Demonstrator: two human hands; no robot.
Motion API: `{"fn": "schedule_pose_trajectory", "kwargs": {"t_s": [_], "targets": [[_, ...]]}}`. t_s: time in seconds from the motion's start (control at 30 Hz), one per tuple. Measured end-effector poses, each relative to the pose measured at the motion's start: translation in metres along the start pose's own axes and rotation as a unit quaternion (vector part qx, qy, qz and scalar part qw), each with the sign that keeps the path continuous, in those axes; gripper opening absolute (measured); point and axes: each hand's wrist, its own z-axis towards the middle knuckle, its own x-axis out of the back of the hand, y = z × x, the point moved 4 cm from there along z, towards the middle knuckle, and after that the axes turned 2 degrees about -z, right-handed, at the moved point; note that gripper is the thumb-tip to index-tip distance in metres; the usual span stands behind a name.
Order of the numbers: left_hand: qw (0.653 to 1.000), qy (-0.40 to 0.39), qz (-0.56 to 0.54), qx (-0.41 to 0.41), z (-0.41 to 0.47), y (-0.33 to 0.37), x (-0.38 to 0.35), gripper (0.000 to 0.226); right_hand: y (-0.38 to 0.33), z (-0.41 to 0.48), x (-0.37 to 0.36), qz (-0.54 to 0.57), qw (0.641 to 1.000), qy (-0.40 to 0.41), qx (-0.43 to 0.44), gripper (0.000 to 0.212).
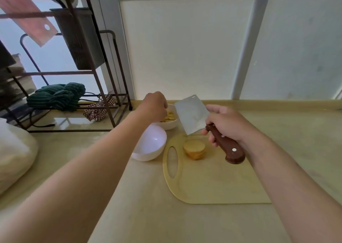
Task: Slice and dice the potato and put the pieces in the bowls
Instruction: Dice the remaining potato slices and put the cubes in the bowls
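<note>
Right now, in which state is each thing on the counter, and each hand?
left hand: over the far bowl, fingers hidden.
right hand: grips the cleaver by its handle.
cleaver: held above the cutting board.
potato: cut piece, flat face up on the board.
far bowl: holds potato pieces.
near bowl: empty.

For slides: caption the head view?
Left hand at far bowl of potato pieces; right hand holds cleaver near potato half.
</note>
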Motion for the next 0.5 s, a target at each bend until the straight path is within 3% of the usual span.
{"fn": "schedule_pose_trajectory", "kwargs": {"t_s": [0.13,0.23,0.4,0.5], "targets": [[1.0,0.013,-0.005,-0.011,0.001,0.002,0.0,0.029,0.005,-0.005,0.014,-0.009,1.0,0.007,0.004,0.047],[0.997,0.006,-0.009,-0.071,-0.014,0.02,-0.004,0.026,0.008,-0.011,0.023,-0.011,1.0,0.007,0.007,0.043],[0.976,-0.106,0.047,-0.186,-0.06,0.06,-0.021,0.026,0.017,-0.027,0.046,-0.018,1.0,0.023,0.011,0.044],[0.968,-0.171,0.069,-0.17,-0.072,0.067,-0.032,0.054,0.029,-0.036,0.063,-0.017,0.999,0.044,0.002,0.047]]}}
